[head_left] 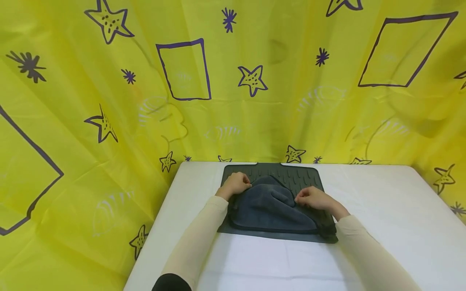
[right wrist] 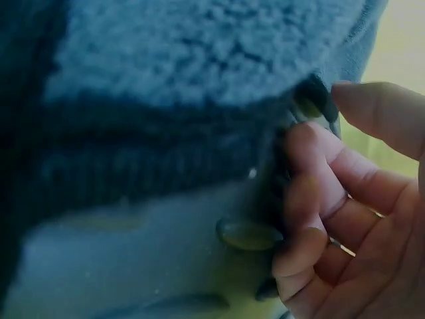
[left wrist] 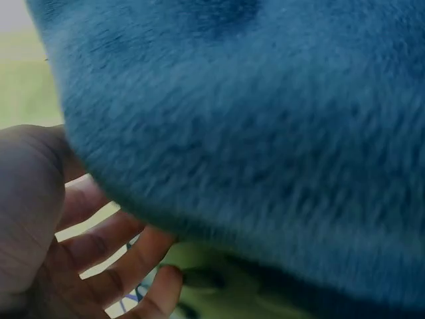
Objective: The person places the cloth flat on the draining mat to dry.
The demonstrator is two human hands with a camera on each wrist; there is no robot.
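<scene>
A dark blue-grey plush cloth (head_left: 267,208) with a black edge lies bunched and partly raised on a dark ribbed rubber mat (head_left: 303,178). At its far left side, my left hand (head_left: 236,184) pinches the edge. In the left wrist view the cloth (left wrist: 232,133) covers the thumb tip, and the left hand's fingers (left wrist: 143,259) bend beneath its border. My right hand (head_left: 317,199) pinches the cloth's right edge between thumb and forefinger. The right wrist view has the cloth (right wrist: 192,53) hanging beside those curled fingers (right wrist: 305,246), with raised ribs of the mat (right wrist: 249,234) below.
A white table (head_left: 378,202) carries the mat near its far edge. Behind and to the left hangs a yellow curtain (head_left: 284,117) printed with stars and frames, meeting the table's back edge.
</scene>
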